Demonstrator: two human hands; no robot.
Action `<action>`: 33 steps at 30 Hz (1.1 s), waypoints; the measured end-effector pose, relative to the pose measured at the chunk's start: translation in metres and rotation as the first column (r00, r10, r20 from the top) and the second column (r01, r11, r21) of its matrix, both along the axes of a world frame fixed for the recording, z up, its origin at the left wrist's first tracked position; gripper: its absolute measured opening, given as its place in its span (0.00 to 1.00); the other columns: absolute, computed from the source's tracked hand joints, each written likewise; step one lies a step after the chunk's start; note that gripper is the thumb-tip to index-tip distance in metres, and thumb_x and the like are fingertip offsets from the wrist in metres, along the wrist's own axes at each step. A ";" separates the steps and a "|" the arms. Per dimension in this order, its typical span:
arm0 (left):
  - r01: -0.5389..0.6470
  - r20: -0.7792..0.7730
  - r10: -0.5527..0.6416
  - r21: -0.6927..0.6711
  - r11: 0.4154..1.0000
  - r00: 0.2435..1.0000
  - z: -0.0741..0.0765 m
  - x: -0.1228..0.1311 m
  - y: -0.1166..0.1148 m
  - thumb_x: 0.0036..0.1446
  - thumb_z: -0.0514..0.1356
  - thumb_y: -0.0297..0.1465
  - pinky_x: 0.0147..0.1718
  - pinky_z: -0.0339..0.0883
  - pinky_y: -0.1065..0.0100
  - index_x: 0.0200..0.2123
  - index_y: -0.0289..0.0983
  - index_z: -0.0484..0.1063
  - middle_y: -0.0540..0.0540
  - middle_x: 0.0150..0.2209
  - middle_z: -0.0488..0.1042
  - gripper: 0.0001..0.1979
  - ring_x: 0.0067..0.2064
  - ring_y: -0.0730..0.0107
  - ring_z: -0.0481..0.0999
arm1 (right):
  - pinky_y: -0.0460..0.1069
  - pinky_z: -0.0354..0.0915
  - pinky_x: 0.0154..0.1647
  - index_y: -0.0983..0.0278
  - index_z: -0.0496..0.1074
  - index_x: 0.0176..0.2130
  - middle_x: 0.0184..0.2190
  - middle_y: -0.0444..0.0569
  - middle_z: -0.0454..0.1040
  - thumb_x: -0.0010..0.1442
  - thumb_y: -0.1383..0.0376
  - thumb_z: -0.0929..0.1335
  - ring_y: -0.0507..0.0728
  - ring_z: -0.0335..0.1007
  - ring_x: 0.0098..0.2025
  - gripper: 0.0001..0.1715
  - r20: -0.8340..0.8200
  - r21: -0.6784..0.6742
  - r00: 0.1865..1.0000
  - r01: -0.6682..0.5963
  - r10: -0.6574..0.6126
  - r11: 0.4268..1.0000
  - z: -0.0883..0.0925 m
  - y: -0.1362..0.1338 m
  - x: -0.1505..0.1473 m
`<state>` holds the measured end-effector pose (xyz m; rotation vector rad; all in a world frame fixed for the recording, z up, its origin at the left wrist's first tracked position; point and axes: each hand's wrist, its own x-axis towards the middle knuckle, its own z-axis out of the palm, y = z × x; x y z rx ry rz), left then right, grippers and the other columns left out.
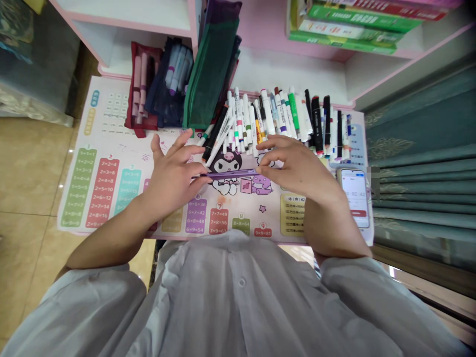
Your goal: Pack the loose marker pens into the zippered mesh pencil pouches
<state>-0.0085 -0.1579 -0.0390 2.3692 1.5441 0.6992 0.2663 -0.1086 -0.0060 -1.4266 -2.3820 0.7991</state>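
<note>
A slim purple marker (pixel 232 174) lies level across a printed multiplication table mat (pixel 100 191), just above a cartoon print. My left hand (pixel 173 171) holds its left end, and my right hand (pixel 293 166) pinches its right end with the fingertips. Just beyond my right fingers, a heap of several colored markers (pixel 267 121) lies across the far edge of the mat. Its nearest tips come close to my hands. My left fingers spread over the mat, a short way from the darker markers at the heap's left end.
A red mesh pouch (pixel 139 89), a navy pouch (pixel 171 79) and a green pouch (pixel 210 69) stand at the back. A phone (pixel 353 197) lies right of my right hand. Shelves with books (pixel 353 27) rise behind, with a curtain (pixel 420 148) at right.
</note>
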 end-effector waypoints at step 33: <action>-0.010 -0.058 0.008 -0.027 1.000 0.998 0.003 -0.003 0.000 0.56 0.63 0.36 0.64 0.31 0.32 0.29 0.45 0.78 0.49 0.49 0.78 0.05 0.65 0.43 0.63 | 0.64 0.59 0.64 0.57 0.75 0.24 0.48 0.43 0.78 0.55 0.59 0.67 0.65 0.68 0.58 0.11 0.170 -0.022 0.981 0.095 -0.090 0.995 0.012 0.007 0.010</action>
